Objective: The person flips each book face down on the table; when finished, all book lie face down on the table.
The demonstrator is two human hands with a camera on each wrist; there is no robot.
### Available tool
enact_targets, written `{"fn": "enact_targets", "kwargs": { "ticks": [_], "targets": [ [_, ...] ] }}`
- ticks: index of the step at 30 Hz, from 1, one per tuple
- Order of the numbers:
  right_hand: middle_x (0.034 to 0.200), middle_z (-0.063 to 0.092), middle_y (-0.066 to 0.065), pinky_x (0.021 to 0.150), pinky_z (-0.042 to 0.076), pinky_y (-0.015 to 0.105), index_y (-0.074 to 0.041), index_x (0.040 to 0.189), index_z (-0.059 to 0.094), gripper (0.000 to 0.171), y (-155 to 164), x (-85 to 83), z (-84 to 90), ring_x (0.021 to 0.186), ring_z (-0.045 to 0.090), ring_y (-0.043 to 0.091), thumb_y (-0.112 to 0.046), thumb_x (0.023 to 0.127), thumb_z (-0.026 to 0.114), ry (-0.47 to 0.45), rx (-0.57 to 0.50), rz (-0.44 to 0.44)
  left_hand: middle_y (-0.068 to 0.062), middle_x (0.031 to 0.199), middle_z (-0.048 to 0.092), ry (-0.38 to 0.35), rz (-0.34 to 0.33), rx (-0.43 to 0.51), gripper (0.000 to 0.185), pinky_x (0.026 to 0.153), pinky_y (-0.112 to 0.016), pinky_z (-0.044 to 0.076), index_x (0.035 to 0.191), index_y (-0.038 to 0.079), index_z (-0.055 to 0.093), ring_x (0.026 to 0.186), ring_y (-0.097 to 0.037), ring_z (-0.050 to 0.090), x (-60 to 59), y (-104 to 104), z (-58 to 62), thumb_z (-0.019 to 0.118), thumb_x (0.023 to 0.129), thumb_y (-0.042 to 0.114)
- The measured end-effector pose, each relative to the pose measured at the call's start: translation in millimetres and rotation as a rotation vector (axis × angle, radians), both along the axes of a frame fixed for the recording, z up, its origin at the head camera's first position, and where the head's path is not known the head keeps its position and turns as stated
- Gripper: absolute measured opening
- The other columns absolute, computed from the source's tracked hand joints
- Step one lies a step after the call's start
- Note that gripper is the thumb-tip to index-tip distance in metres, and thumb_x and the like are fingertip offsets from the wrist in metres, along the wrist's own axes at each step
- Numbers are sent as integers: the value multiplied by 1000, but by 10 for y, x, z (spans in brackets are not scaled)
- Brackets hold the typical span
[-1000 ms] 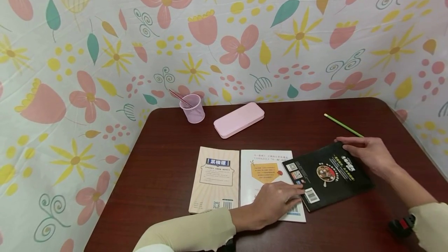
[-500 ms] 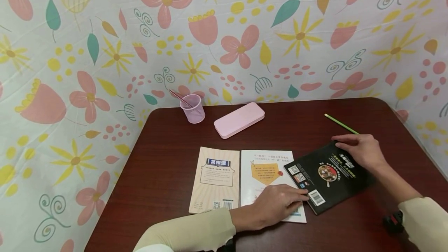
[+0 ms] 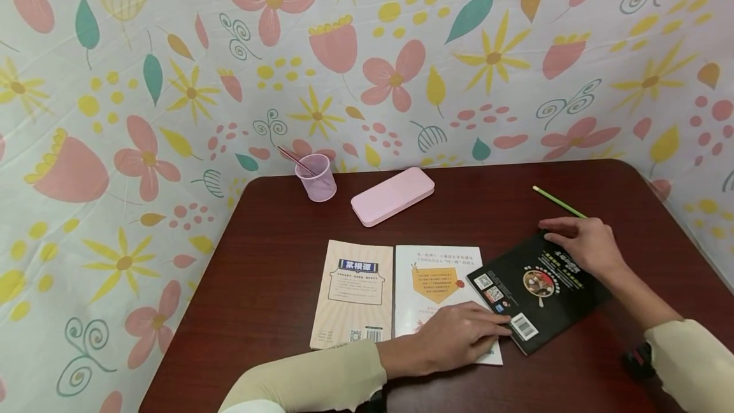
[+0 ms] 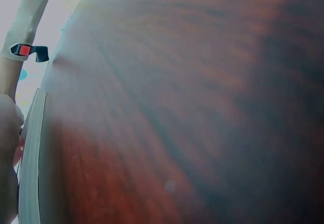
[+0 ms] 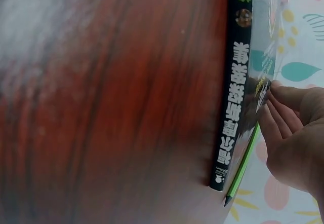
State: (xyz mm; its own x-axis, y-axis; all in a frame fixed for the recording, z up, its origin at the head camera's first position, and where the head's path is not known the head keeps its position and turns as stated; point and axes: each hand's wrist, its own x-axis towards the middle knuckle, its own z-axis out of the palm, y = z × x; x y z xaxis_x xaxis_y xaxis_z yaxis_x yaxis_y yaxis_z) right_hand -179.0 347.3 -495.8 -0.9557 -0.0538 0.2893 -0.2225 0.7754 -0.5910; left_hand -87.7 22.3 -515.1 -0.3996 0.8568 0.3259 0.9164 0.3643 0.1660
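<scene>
A black book (image 3: 564, 289) with a round picture and a barcode lies slanted on the dark wooden table, right of a white book (image 3: 410, 311). At its far edge, my right hand (image 3: 590, 247) pinches the cover with thumb and fingers. The right wrist view shows the book's spine (image 5: 234, 97) and the same hand (image 5: 298, 138). My left hand (image 3: 453, 340) lies over the near part of the white book. Its extended fingertips touch the black book's near left side. Further left is a cream book (image 3: 352, 292). In the left wrist view, my left hand (image 4: 7, 153) is mostly cut off.
A green pencil (image 3: 557, 200) lies just behind the black book. Further back are a pink pencil case (image 3: 392, 196) and a lilac cup (image 3: 316, 178) with a thin stick in it. A flowered cloth (image 3: 344, 69) hangs behind the table (image 3: 275, 260).
The black book has turned counter-clockwise, its near corner sliding right and toward me. My right hand has shifted left with it. My left fingertips have moved slightly right and nearer.
</scene>
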Motion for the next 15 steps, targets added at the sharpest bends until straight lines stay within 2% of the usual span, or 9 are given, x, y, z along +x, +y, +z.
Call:
{"fn": "enact_targets", "kwargs": {
  "ticks": [3, 8, 11, 15],
  "targets": [
    [115, 75, 28, 66, 41, 3, 4, 124, 76, 28, 0, 6, 4, 86, 46, -29, -4, 97, 78, -30, -30, 21, 15, 145, 64, -10, -4, -5, 31, 109, -8, 34, 135, 27, 75, 128, 3, 58, -9, 0, 17, 61, 108, 24],
    [133, 66, 33, 71, 42, 0, 7, 140, 64, 44, 30, 60, 52, 96, 44, -31, -11, 101, 74, -109, -79, 78, 19, 136, 69, -29, -10, 8, 30, 103, -6, 38, 133, 27, 76, 121, 5, 60, -53, -15, 129, 63, 107, 23],
    [146, 55, 36, 76, 42, 0, 6, 152, 52, 60, 85, 107, 89, 106, 42, -29, -17, 102, 75, -169, -113, 142, 21, 127, 73, -34, -6, 40, 28, 99, -7, 42, 130, 29, 78, 116, 7, 62, -129, -38, 219, 65, 106, 23],
    [157, 44, 35, 84, 41, 0, 2, 162, 38, 77, 194, 179, 125, 121, 38, -24, -22, 101, 77, -253, -149, 204, 18, 119, 76, -96, 15, 90, 25, 93, -8, 46, 128, 27, 79, 110, 7, 63, -290, -87, 330, 68, 106, 26]
  ]
}}
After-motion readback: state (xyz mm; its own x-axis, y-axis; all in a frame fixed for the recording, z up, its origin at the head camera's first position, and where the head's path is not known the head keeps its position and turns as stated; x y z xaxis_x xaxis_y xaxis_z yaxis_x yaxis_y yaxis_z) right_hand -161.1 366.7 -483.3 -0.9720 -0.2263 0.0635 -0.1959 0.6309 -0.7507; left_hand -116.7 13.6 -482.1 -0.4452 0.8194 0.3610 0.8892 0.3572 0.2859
